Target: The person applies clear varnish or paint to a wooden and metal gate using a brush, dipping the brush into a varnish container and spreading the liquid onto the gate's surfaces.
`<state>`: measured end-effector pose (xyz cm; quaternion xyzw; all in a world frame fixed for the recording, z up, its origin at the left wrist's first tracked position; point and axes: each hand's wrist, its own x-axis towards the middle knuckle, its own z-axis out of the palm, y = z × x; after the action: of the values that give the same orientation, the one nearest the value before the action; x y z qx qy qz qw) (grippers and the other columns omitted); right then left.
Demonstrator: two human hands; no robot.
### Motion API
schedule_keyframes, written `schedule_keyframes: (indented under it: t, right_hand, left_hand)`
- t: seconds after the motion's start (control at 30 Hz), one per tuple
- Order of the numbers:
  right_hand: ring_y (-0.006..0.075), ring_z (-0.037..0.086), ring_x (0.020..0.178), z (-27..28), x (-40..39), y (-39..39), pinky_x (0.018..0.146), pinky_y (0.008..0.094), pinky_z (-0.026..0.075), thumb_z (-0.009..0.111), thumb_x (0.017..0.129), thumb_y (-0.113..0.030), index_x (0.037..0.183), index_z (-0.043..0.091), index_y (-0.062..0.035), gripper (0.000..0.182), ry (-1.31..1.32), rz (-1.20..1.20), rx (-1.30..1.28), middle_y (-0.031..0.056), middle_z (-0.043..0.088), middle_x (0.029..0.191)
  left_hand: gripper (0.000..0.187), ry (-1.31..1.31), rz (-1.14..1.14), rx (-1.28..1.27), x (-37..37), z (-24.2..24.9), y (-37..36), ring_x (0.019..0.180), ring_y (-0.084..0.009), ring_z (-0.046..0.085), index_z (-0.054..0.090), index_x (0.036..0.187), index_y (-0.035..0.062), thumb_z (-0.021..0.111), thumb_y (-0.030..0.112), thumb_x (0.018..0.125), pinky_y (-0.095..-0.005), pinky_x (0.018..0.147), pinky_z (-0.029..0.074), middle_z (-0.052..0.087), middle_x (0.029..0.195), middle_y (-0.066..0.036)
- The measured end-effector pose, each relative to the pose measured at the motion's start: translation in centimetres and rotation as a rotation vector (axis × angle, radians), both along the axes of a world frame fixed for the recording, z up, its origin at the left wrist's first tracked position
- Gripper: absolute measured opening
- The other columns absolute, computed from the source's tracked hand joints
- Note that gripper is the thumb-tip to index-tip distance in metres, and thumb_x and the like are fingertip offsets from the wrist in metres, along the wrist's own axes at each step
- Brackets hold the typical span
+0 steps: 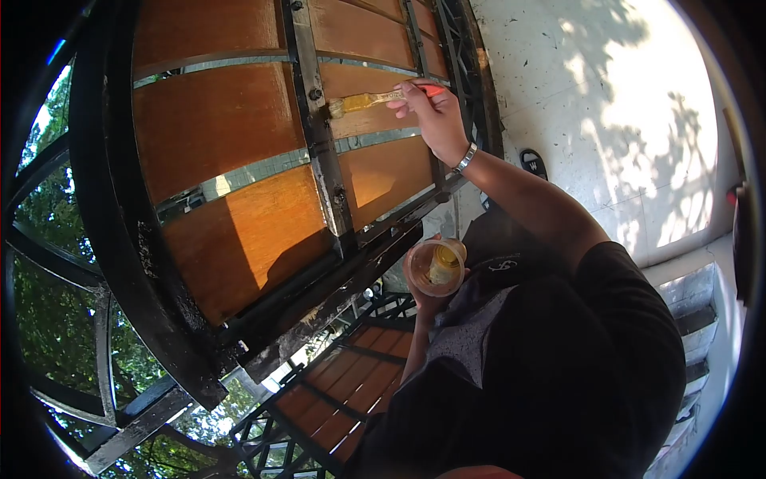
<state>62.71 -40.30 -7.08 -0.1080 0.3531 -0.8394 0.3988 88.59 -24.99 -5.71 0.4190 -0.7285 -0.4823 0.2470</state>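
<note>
My right hand (pixel 427 112) is closed round the orange-tipped handle of a paintbrush (pixel 363 102). Its bristles meet a brown wooden slat (pixel 375 120), right beside a black metal bar (pixel 313 104) with bolt heads along it. Lower down, close to my body, my left hand (pixel 431 302) grips a clear plastic cup (pixel 413 270) from below, its fingers partly hidden behind it. Amber liquid shows inside the tilted cup. More glossy brown slats (pixel 215 120) run across the black frame, with narrow gaps between them.
A thick black frame post (pixel 108 160) stands at the left, with trees behind it. Below is another slatted brown piece (pixel 343 383) with black metal lattice. Pale floor tiles (pixel 574 120) with leaf shadows lie at the right, near a black sandal (pixel 533 164) and some steps (pixel 692 327).
</note>
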Motion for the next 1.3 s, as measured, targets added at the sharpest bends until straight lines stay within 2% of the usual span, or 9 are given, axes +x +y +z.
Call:
schedule_keyframes:
  t: [0.27, 0.47, 0.57, 0.67, 0.77, 0.9, 1.0, 1.07, 1.3]
  right_hand:
    - [0.0119, 0.065, 0.076, -3.2, 1.0, -0.9, 0.072, 0.0254, 0.052, 0.057, 0.098, -0.025, 0.105, 0.064, 0.0015, 0.028, -0.291, 0.08, -0.056, 0.0121, 0.07, 0.09]
    - [0.0132, 0.067, 0.079, -5.8, 1.7, -2.2, 0.075, 0.0256, 0.052, 0.059, 0.097, -0.026, 0.105, 0.064, 0.0012, 0.029, -0.187, 0.075, -0.064, 0.0125, 0.071, 0.089]
    - [0.0127, 0.067, 0.079, -9.4, 1.4, -2.2, 0.075, 0.025, 0.053, 0.06, 0.096, -0.026, 0.105, 0.064, 0.001, 0.029, -0.137, 0.093, 0.072, 0.0122, 0.072, 0.088]
    - [0.0125, 0.068, 0.077, -11.4, 0.1, -2.0, 0.074, 0.024, 0.053, 0.06, 0.096, -0.026, 0.104, 0.065, 0.0017, 0.029, 0.023, -0.016, 0.231, 0.0118, 0.072, 0.087]
    - [0.0133, 0.069, 0.076, -9.4, -1.7, -2.4, 0.074, 0.0237, 0.054, 0.06, 0.097, -0.025, 0.102, 0.063, 0.0029, 0.028, 0.0, -0.252, 0.183, 0.011, 0.072, 0.088]
    - [0.0151, 0.07, 0.079, -4.5, -2.1, -4.9, 0.074, 0.0242, 0.054, 0.058, 0.098, -0.022, 0.102, 0.062, 0.0036, 0.027, -0.006, -0.256, 0.003, 0.0105, 0.071, 0.088]
    - [0.0167, 0.07, 0.082, -3.7, -1.3, -5.0, 0.075, 0.0248, 0.054, 0.057, 0.098, -0.02, 0.102, 0.061, 0.0041, 0.025, -0.026, -0.151, -0.08, 0.0101, 0.07, 0.092]
    - [0.0162, 0.07, 0.084, -5.0, -0.1, -4.1, 0.076, 0.025, 0.054, 0.055, 0.099, -0.019, 0.103, 0.061, 0.004, 0.024, -0.056, -0.055, -0.19, 0.0097, 0.069, 0.095]
    - [0.0152, 0.07, 0.087, -5.5, 0.6, 1.2, 0.079, 0.0259, 0.053, 0.054, 0.1, -0.018, 0.105, 0.061, 0.0041, 0.024, -0.018, 0.299, -0.067, 0.0094, 0.069, 0.099]
  left_hand:
    - [0.095, -0.014, -0.023, -0.03, 0.1, 0.3, -0.8, 0.125, -0.0305, 0.053, 0.034, 0.133, 0.0059, 0.094, 0.014, 0.06, -0.0431, 0.104, 0.046, 0.052, 0.133, -0.02]
    - [0.095, 0.003, 0.005, 0.002, 0.2, 0.2, -0.8, 0.124, -0.0306, 0.054, 0.034, 0.133, 0.0061, 0.094, 0.014, 0.06, -0.0436, 0.103, 0.046, 0.053, 0.132, -0.019]
    - [0.087, -0.001, 0.017, 0.0, -0.2, 1.0, -0.9, 0.124, -0.0252, 0.053, 0.042, 0.136, 0.0072, 0.092, 0.014, 0.064, -0.0401, 0.102, 0.048, 0.054, 0.134, -0.014]
    - [0.095, -0.082, -0.018, 0.006, -0.3, 1.5, -1.2, 0.124, -0.0305, 0.054, 0.034, 0.134, 0.006, 0.094, 0.014, 0.06, -0.0439, 0.103, 0.047, 0.052, 0.133, -0.019]
    - [0.094, -0.063, -0.032, 0.006, -0.3, 1.4, -1.3, 0.123, -0.0305, 0.054, 0.035, 0.134, 0.006, 0.093, 0.014, 0.061, -0.044, 0.103, 0.047, 0.052, 0.133, -0.02]
    - [0.094, -0.044, -0.025, -0.024, -0.4, 0.7, -0.8, 0.124, -0.0307, 0.054, 0.035, 0.134, 0.0058, 0.093, 0.014, 0.061, -0.0442, 0.104, 0.046, 0.053, 0.133, -0.02]
    - [0.085, 0.072, 0.007, -0.014, -0.6, 0.5, -0.7, 0.122, -0.026, 0.054, 0.045, 0.133, 0.0064, 0.092, 0.018, 0.064, -0.0412, 0.103, 0.046, 0.055, 0.132, -0.014]
    - [0.098, -0.013, -0.095, -0.034, -0.2, 0.6, -1.0, 0.126, -0.0327, 0.052, 0.03, 0.138, 0.0065, 0.092, 0.012, 0.062, -0.0454, 0.104, 0.046, 0.05, 0.135, -0.022]
    - [0.1, 0.022, -0.108, -0.009, -1.6, 0.7, -0.8, 0.128, -0.0341, 0.05, 0.028, 0.14, 0.0072, 0.092, 0.011, 0.063, -0.0467, 0.104, 0.046, 0.049, 0.136, -0.022]
